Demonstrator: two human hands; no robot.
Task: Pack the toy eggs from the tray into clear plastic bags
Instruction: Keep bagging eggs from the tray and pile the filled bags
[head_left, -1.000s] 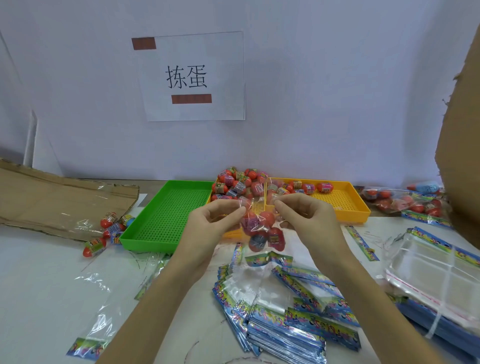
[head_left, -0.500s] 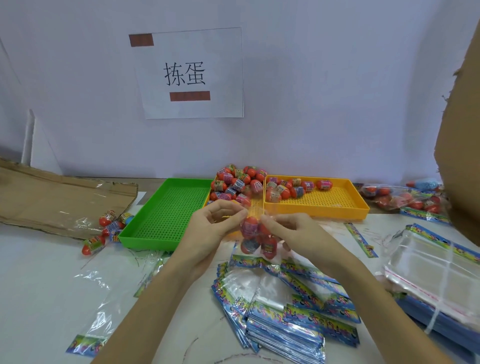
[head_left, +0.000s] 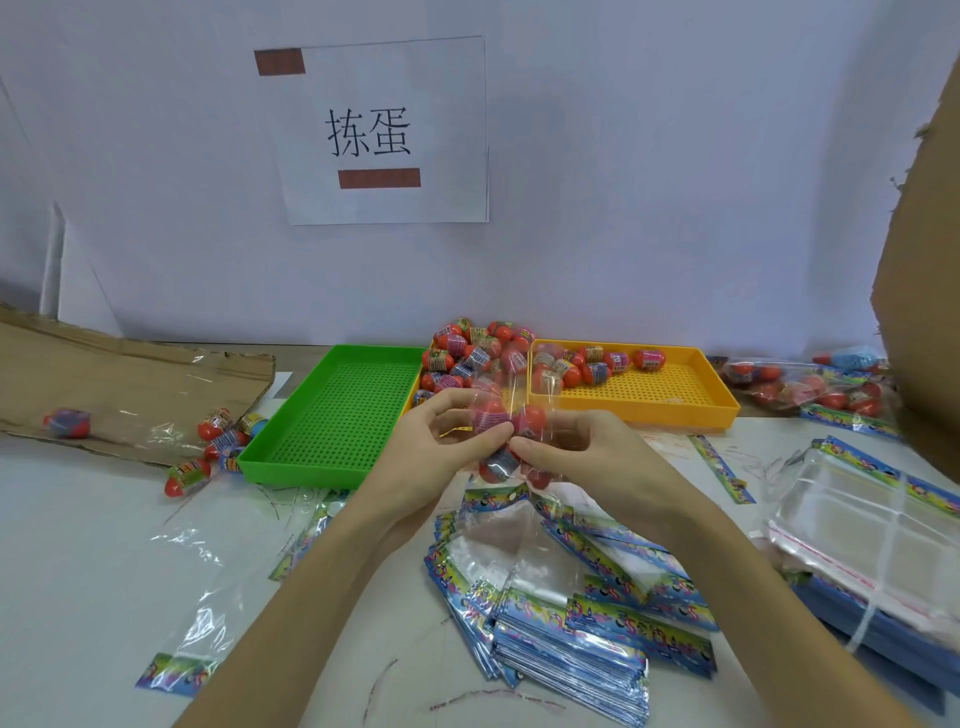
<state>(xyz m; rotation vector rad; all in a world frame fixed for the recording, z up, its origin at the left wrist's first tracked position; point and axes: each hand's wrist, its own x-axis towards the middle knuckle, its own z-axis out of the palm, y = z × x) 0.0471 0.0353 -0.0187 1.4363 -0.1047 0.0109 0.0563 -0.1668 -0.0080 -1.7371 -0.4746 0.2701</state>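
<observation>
Both hands meet in front of the trays, pinching one clear plastic bag (head_left: 511, 441) that holds several red toy eggs. My left hand (head_left: 441, 441) grips its left side, my right hand (head_left: 576, 449) its right side, thumbs nearly touching. The bag's printed header hangs below the hands. Behind them a heap of red toy eggs (head_left: 478, 353) fills the left end of the orange tray (head_left: 675, 400). The green tray (head_left: 332, 415) beside it has no eggs in it.
A stack of flat printed bags (head_left: 571, 613) lies under my wrists. More clear bags (head_left: 872, 525) are piled at the right. Filled bags (head_left: 810, 384) sit at the far right. Loose eggs (head_left: 218, 441) and cardboard (head_left: 130, 384) lie at the left.
The hands have drawn closer together on the bag, and the right hand has shifted left until the thumbs almost meet. The bag sits slightly lower.
</observation>
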